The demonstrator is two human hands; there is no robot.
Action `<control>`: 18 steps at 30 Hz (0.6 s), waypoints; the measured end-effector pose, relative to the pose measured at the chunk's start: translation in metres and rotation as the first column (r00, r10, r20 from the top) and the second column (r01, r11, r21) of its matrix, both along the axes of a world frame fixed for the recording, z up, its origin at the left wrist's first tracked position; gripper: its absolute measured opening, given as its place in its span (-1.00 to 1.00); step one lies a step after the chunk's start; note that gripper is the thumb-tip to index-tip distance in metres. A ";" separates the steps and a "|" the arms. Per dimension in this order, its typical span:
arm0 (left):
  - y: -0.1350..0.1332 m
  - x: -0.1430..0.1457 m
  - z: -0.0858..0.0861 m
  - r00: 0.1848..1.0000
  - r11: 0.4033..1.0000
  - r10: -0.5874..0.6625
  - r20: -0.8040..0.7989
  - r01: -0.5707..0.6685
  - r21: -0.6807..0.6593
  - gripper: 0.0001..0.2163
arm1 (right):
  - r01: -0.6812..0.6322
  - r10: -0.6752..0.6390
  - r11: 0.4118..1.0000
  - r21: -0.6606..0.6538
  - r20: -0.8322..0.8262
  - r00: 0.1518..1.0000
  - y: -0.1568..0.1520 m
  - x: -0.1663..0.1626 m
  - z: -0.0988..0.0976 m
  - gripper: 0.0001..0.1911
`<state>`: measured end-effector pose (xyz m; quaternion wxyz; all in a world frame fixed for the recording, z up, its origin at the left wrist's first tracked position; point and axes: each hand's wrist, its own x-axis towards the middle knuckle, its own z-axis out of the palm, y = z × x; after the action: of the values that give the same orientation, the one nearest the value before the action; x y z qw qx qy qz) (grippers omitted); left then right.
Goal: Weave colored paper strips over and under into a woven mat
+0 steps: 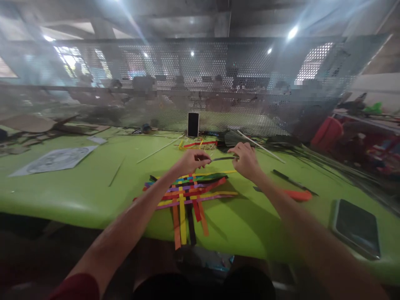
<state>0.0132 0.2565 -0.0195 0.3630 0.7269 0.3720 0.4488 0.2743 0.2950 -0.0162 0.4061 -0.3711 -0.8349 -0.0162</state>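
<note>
Between my two hands a thin dark strip (pixel 222 158) is stretched, raised over the far side of the weaving. My left hand (pixel 195 161) pinches its left end between thumb and fingers. At the right end, my right hand (pixel 245 160) grips the strip with its fingers curled. Below them lies a woven mat of coloured strips (pixel 181 195), in orange, yellow, black, red, purple, green and blue, with loose ends hanging toward the table's front edge. My left forearm covers part of the mat's left side.
A phone (pixel 356 227) lies at the right on the green table (pixel 78 200). Near it are an orange-handled tool (pixel 298 195) and a dark pen-like stick (pixel 286 178). A printed sheet (pixel 54 160) lies left. Dark strips (pixel 331 166) spread at the right; a tablet-like device (pixel 193 124) stands behind.
</note>
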 end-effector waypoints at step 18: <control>-0.001 0.014 -0.012 0.990 0.993 -0.026 0.141 0.009 0.118 -0.72 | -0.209 0.207 0.976 0.062 0.043 0.977 -0.034 -0.033 -0.004 -0.86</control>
<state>0.0277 0.2556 -0.0314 0.3493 0.7163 0.3115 0.5175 0.2410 0.2612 -0.0198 0.4024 -0.2677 -0.8754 -0.0079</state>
